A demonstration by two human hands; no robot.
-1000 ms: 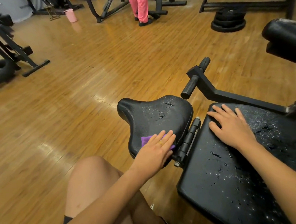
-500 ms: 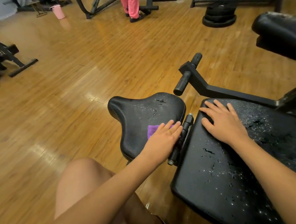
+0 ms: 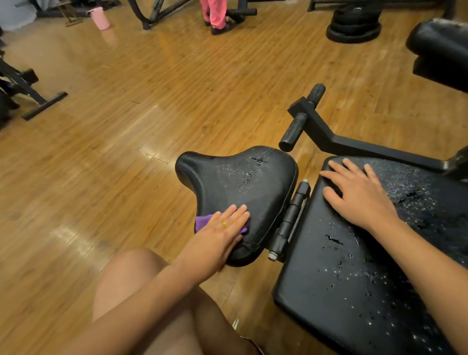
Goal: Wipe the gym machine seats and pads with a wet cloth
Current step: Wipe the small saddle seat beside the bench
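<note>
The black saddle-shaped seat [image 3: 235, 183] lies with its long axis running left to right in the view. Its narrow nose points left, away from the long back pad [image 3: 357, 287], and its wide end meets a hinge [image 3: 290, 218] that sits between the two. On the seat's near edge lies the purple cloth [image 3: 203, 220]. The left hand [image 3: 219, 237] presses it flat, fingers [image 3: 239, 213] straight and close together, pointing across the seat toward the hinge. Most of the cloth is hidden under the palm, so its shape is hard to judge. Right of the seat, the right hand [image 3: 362, 197] rests palm down on the pad, fingers spread and holding nothing. Both surfaces show scattered flecks and cracks. Beyond the seat, a handle bar [image 3: 301, 118] angles over the wooden floor [image 3: 150, 91].
</note>
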